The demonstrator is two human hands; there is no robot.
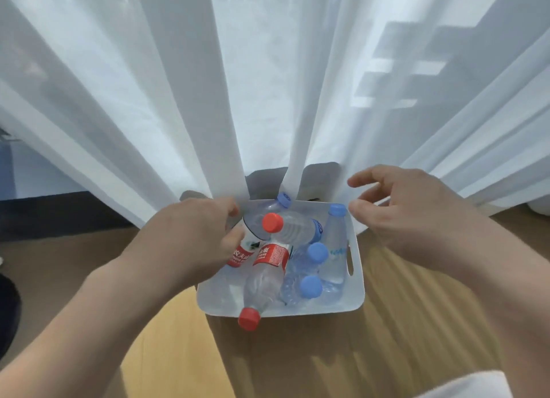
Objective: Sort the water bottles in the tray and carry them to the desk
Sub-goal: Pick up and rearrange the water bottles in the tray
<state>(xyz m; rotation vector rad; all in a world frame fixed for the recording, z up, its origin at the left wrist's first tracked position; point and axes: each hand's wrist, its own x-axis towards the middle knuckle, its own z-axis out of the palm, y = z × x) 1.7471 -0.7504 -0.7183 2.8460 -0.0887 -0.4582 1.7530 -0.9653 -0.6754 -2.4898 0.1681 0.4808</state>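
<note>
Left hand [190,243] is curled by a red-label bottle [251,234] in the tray [357,281]; its hold cannot be told. Right hand [410,216] is spread open. If bumped, the front bottle [262,281] could be knocked out.

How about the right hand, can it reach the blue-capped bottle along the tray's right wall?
Probably yes: the right hand hovers open beside that bottle, whose cap and upper side are uncovered at the tray wall; nothing lies between.
</note>
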